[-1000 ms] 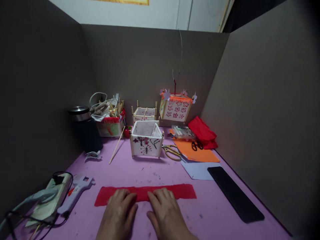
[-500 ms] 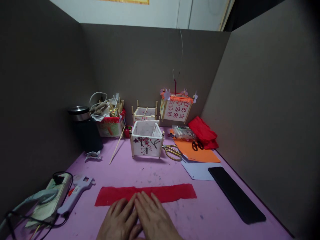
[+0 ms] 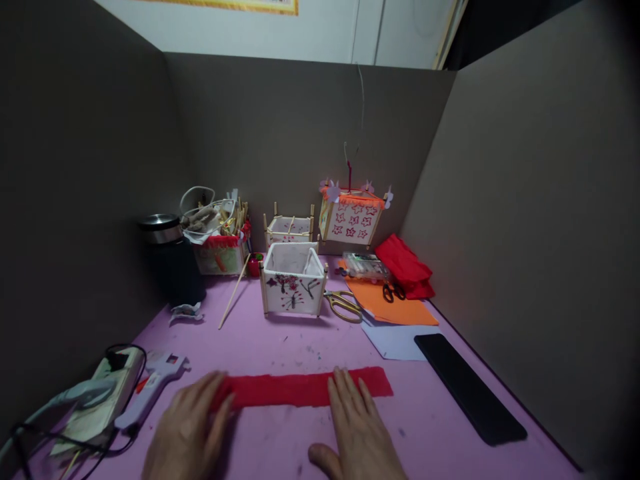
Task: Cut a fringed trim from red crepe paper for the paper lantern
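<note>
A long strip of red cloth or crepe paper (image 3: 285,390) lies flat across the pink tabletop in front of me. My left hand (image 3: 190,423) is over its left end, slightly blurred, fingers stretched out with the thumb apart. Toward the strip's right end, my right hand (image 3: 355,420) lies flat, its fingertips on the red material and its thumb spread to the left. Neither hand grips anything. The left end of the strip is hidden under my left hand.
Behind the strip stands a white painted lantern frame (image 3: 293,283), with gold-handled scissors (image 3: 345,307) beside it. A glue gun (image 3: 153,390) and power strip (image 3: 100,400) lie left. Orange paper (image 3: 395,307) and a long black object (image 3: 470,387) are right. A lantern (image 3: 353,217) hangs behind.
My hands have moved apart from the strip's middle: the left one slid left to its left end, the right one slid right. The strip has stayed in place.
</note>
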A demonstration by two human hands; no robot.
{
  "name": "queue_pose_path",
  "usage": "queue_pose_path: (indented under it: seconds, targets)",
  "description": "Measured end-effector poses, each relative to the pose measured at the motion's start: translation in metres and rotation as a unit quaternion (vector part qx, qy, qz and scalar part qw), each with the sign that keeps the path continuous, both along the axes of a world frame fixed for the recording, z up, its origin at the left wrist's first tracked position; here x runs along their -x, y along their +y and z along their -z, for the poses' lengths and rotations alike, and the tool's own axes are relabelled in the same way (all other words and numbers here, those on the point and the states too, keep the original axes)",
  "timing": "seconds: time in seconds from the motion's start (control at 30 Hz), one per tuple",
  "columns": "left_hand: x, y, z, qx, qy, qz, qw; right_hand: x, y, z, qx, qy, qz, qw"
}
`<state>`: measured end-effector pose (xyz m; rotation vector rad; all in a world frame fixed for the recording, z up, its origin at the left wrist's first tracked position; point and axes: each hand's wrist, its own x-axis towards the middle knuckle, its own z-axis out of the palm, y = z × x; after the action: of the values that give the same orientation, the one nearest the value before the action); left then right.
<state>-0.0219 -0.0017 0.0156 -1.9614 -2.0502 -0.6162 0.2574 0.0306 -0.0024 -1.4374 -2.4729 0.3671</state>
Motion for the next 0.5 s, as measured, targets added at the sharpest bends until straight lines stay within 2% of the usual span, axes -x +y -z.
queue_pose_path:
  seconds: [0.07,0.13,0.3,0.5]
  targets:
    - [0.009,0.007,-0.005,0.051,0.006,-0.098,0.994,0.014,-0.001,-0.006,0.0,0.014,-0.028,0.999]
    - [0.013,0.012,-0.009,0.106,0.014,-0.134,0.985,0.035,-0.002,-0.01,-0.005,0.027,-0.076,0.997]
    - [0.014,0.016,-0.012,0.164,-0.04,-0.109,0.98,0.073,-0.002,-0.009,0.012,0.002,-0.172,0.985]
    - [0.016,0.017,-0.009,0.151,-0.138,-0.108,0.973,0.077,-0.003,-0.014,0.006,0.012,-0.159,0.987]
